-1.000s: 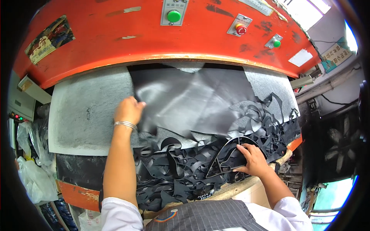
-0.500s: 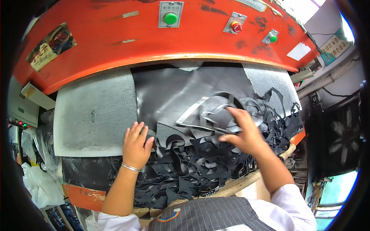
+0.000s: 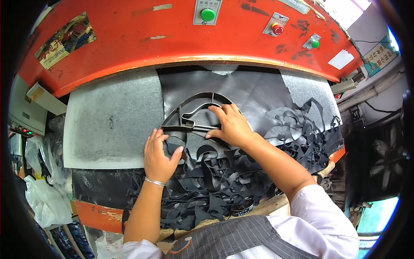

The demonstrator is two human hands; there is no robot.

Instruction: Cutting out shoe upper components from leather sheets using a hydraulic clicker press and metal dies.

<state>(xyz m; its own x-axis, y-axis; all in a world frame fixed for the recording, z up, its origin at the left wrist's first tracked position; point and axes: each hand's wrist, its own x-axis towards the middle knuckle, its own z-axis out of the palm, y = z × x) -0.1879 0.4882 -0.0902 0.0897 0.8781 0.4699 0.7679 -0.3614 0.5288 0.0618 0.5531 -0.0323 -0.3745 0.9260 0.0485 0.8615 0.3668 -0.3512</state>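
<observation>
A steel cutting die (image 3: 177,128), an outlined curved shape with a narrow inner strip, rests on the left part of a black leather-like sheet (image 3: 263,93). My right hand (image 3: 235,127) grips its right side, fingers over the inner strip and thumb by the lower bar. Just below the die's left corner is my left hand (image 3: 159,157), fingers stretched and thumb apart, holding nothing. Its fingertips are close to that corner; whether they touch it I cannot tell. Beneath the sheet lies a worn grey cutting board (image 3: 114,121).
Black offcuts (image 3: 207,190) pile along the near edge and up the right side. Beyond the board spans a red press beam (image 3: 142,49) with a green button (image 3: 208,14) and a red knob (image 3: 277,29). Plastic bags (image 3: 45,203) hang at the left; a dark fan (image 3: 381,159) stands right.
My right hand has carried the die leftward across the sheet, to beside my left hand. The die was blurred and tilted before; now it sits sharp. My left hand stays open near the same spot.
</observation>
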